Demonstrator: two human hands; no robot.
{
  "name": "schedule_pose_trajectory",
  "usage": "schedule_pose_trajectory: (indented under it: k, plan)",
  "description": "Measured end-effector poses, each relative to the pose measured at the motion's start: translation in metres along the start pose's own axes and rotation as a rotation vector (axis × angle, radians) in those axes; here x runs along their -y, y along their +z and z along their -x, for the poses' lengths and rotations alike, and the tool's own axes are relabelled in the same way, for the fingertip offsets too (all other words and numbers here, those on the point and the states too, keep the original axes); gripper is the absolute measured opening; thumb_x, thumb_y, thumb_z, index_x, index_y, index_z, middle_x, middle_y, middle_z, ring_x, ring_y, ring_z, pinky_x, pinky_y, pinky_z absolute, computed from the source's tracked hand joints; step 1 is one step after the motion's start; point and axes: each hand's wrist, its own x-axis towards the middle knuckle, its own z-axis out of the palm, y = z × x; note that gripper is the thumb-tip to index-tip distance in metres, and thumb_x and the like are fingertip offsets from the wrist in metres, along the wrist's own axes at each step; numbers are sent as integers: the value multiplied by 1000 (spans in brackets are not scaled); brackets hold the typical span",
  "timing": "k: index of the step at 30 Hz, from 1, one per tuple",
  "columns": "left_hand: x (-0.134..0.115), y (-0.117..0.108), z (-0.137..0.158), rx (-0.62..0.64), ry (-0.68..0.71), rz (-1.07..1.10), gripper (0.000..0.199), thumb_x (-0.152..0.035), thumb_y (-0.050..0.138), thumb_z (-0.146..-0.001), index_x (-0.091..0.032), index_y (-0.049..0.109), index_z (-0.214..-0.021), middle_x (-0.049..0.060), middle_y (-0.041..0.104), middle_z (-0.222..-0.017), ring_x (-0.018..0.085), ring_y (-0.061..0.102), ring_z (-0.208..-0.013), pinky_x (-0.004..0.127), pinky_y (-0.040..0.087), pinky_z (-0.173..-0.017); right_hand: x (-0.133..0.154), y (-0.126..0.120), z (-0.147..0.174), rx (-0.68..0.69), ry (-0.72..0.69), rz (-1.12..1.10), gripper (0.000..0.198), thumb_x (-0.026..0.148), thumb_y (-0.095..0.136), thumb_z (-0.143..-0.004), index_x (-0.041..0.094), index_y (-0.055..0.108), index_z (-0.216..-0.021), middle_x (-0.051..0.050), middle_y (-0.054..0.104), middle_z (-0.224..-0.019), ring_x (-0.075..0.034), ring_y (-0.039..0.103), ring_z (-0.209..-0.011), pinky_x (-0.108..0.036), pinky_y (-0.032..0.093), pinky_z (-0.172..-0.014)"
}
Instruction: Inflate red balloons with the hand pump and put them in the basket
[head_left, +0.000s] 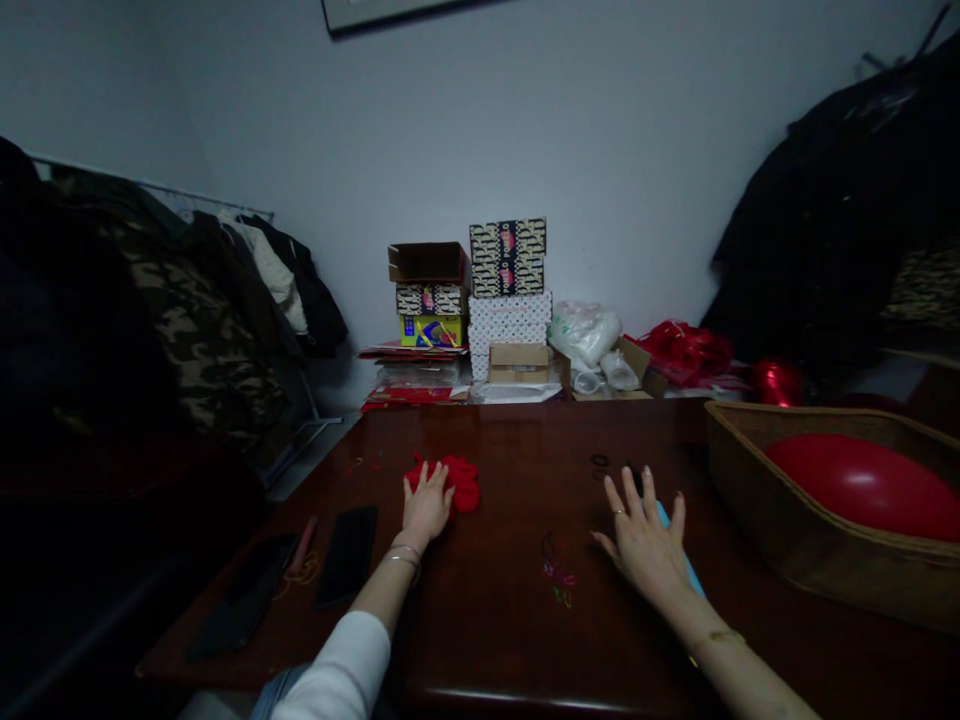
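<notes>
My left hand (427, 505) rests with its fingers stretched out on a soft red cloth item (466, 484), perhaps a glove, on the dark wooden table. My right hand (643, 540) is spread wide farther right, above or on a long light-blue object (694, 577) that it partly covers; whether they touch I cannot tell. Just beyond its fingertips lie black hair ties (599, 460). Between the two hands is a small scatter of coloured elastic bands (559, 574).
A wicker basket (750, 500) with a red balloon (862, 480) stands at the right. On the left lie two dark flat devices (346, 555) (244, 595) and a pinkish handle (302, 545) with yellowish cord. Stacked boxes (508, 320) stand behind the table (495, 640).
</notes>
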Motion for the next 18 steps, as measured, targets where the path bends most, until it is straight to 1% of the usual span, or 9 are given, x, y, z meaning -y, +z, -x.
schedule_pose_trajectory:
  k: [3,5,8,11,13,15,17,18]
  plan:
    - [18,5,-10,1,-46,-14,46,-35,29,-92,-24,41,-135,7,37,-144,27,18,-137,59,12,-105,-1,7,1,6,23,16,67,38,47,-82,12,29,-140,-15,13,-151,-36,-5,-137,-65,3,-101]
    - [25,8,-15,-3,-54,-23,44,-35,28,-92,-26,45,-132,6,39,-142,27,19,-137,58,13,-106,-2,12,1,6,41,21,66,37,45,-82,12,27,-140,-15,14,-150,-36,-4,-137,-66,4,-101]
    - [30,11,-21,-6,-41,-38,41,-36,31,-92,-30,50,-128,4,42,-141,26,21,-136,57,11,-106,-4,20,1,18,65,28,66,38,44,-82,12,27,-140,-15,14,-150,-36,-4,-137,-67,4,-100]
    - [30,14,-23,19,-15,-56,37,-37,37,-90,-32,53,-124,3,47,-137,28,24,-135,61,4,-105,-9,27,1,56,95,45,67,40,47,-80,13,31,-139,-16,14,-150,-36,-6,-137,-67,2,-100]
    - [30,14,-23,46,-13,-62,34,-36,41,-89,-32,56,-120,4,56,-128,29,31,-131,66,-4,-101,-13,31,2,95,120,61,69,42,50,-79,13,32,-139,-16,16,-150,-36,-7,-136,-67,0,-100]
    - [30,13,-21,53,-22,-67,30,-33,45,-88,-31,59,-114,5,64,-117,29,43,-123,68,-10,-98,-17,34,3,141,142,82,71,44,52,-78,13,32,-139,-16,19,-149,-36,-8,-136,-68,-2,-99]
    - [29,11,-19,32,-22,-73,26,-28,47,-86,-28,63,-108,6,67,-107,28,53,-109,68,-12,-96,-21,35,5,191,159,114,71,44,53,-78,13,32,-139,-16,21,-148,-36,-7,-136,-68,-4,-98]
    - [29,10,-18,20,-19,-78,24,-26,48,-85,-27,64,-104,6,67,-104,27,56,-104,68,-12,-96,-22,35,6,216,168,132,71,44,53,-78,14,32,-139,-16,22,-148,-37,-6,-136,-68,-4,-98]
